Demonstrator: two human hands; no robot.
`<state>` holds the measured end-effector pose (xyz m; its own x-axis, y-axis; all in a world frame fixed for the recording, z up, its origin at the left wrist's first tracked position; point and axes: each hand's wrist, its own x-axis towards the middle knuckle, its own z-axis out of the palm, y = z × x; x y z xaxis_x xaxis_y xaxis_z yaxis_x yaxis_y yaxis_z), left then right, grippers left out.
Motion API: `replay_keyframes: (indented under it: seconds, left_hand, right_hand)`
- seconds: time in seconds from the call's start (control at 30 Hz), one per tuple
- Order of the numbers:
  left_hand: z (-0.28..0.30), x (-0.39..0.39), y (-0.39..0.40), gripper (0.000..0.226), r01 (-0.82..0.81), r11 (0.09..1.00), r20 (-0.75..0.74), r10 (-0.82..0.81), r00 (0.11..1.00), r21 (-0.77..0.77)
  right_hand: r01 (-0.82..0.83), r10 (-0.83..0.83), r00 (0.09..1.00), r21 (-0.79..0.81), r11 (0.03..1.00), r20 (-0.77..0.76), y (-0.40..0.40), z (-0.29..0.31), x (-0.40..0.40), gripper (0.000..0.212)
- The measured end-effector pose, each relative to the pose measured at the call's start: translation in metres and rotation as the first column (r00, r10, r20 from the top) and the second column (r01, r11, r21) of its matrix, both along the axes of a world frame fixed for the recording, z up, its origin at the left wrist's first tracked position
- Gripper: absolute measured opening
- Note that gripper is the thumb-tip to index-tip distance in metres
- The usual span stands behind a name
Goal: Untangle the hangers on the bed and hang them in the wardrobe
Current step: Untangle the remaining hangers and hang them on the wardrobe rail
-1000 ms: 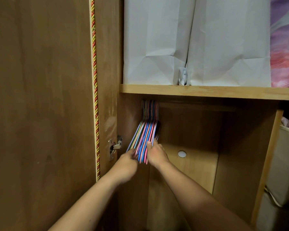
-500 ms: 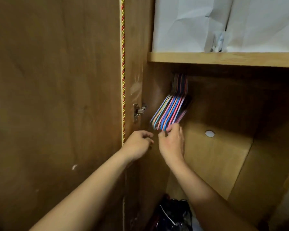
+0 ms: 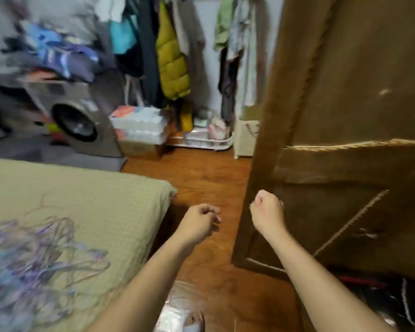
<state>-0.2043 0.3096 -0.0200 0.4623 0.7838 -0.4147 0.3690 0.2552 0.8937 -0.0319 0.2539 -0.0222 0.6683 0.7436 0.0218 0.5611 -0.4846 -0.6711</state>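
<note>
A blurred tangle of blue and purple hangers (image 3: pixel 31 262) lies on the green bed cover (image 3: pixel 94 197) at the lower left. My left hand (image 3: pixel 199 221) hovers over the wooden floor just past the bed's corner, fingers loosely curled and holding nothing. My right hand (image 3: pixel 267 213) is curled into a fist in front of the brown wardrobe door (image 3: pixel 345 116), holding nothing. Neither hand touches the hangers. The inside of the wardrobe is out of view.
The wardrobe door stands open on the right. A washing machine (image 3: pixel 82 118) and piled clothes stand at the back left, with hanging garments (image 3: pixel 173 56) and boxes behind. A plastic bag (image 3: pixel 177 307) lies on the floor (image 3: pixel 201 173) by my arms.
My view has swung left from the wardrobe's inside to the bed and room. Both hands have left the hung hangers and come down empty.
</note>
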Motion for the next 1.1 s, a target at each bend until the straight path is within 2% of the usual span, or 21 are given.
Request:
replay_keyframes:
  seconds: [0.07,0.13,0.23,0.37,0.5,0.6,0.7,0.77,0.87,0.93,1.0,1.03,1.1]
  left_hand:
    - [-0.019,-0.088,-0.005,0.022,-0.218,0.973,-0.010,0.218,0.976,-0.073]
    - [-0.026,-0.161,-0.018,0.023,-0.396,0.910,-0.011,0.398,0.917,-0.125]
    - [-0.032,-0.269,-0.044,0.025,-0.606,0.782,-0.013,0.611,0.791,-0.146]
    - [-0.056,-0.404,-0.090,0.025,-0.766,0.615,-0.038,0.775,0.631,-0.184]
    - [-0.099,-0.512,-0.127,0.022,-0.852,0.464,-0.129,0.855,0.502,-0.241]
    - [-0.124,-0.559,-0.144,0.021,-0.887,0.370,-0.196,0.882,0.429,-0.275]
    - [-0.144,-0.589,-0.147,0.023,-0.902,0.305,-0.260,0.884,0.387,-0.305]
    - [-0.164,-0.610,-0.138,0.022,-0.937,0.255,-0.328,0.887,0.325,-0.239]
    - [-0.204,-0.646,-0.113,0.035,-0.964,0.258,-0.471,0.844,0.256,-0.060]
    - [-0.228,-0.666,-0.091,0.052,-0.958,0.285,-0.523,0.812,0.259,-0.032]
    - [-0.250,-0.683,-0.065,0.063,-0.959,0.271,-0.556,0.786,0.269,-0.080]
    - [-0.260,-0.690,-0.055,0.063,-0.960,0.249,-0.557,0.782,0.279,-0.132]
    - [-0.265,-0.690,-0.035,0.043,-0.947,0.224,-0.526,0.790,0.315,-0.231]
  right_hand:
    - [-0.171,0.167,0.985,-0.085,0.982,-0.053,0.024,-0.016,-0.072,0.029]
    - [-0.320,0.317,0.947,-0.138,0.937,-0.043,0.042,-0.025,-0.140,0.027]
    - [-0.566,0.570,0.821,-0.172,0.806,-0.035,0.065,-0.037,-0.253,0.030]
    - [-0.758,0.766,0.640,-0.205,0.619,-0.052,0.083,-0.062,-0.409,0.035]
    - [-0.831,0.836,0.535,-0.254,0.495,-0.122,0.076,-0.099,-0.524,0.031]
    - [-0.846,0.851,0.493,-0.329,0.419,-0.183,0.066,-0.133,-0.558,0.032]
    - [-0.810,0.836,0.510,-0.440,0.388,-0.201,0.068,-0.164,-0.565,0.031]
    - [-0.778,0.820,0.533,-0.500,0.379,-0.208,0.079,-0.179,-0.562,0.029]
    - [-0.756,0.802,0.551,-0.544,0.364,-0.230,0.097,-0.194,-0.560,0.029]
    - [-0.762,0.806,0.542,-0.545,0.351,-0.239,0.107,-0.199,-0.559,0.031]
    - [-0.781,0.808,0.524,-0.530,0.330,-0.270,0.118,-0.205,-0.554,0.033]
    - [-0.786,0.807,0.517,-0.531,0.316,-0.285,0.124,-0.208,-0.551,0.033]
    - [-0.789,0.803,0.509,-0.540,0.292,-0.311,0.142,-0.214,-0.540,0.033]
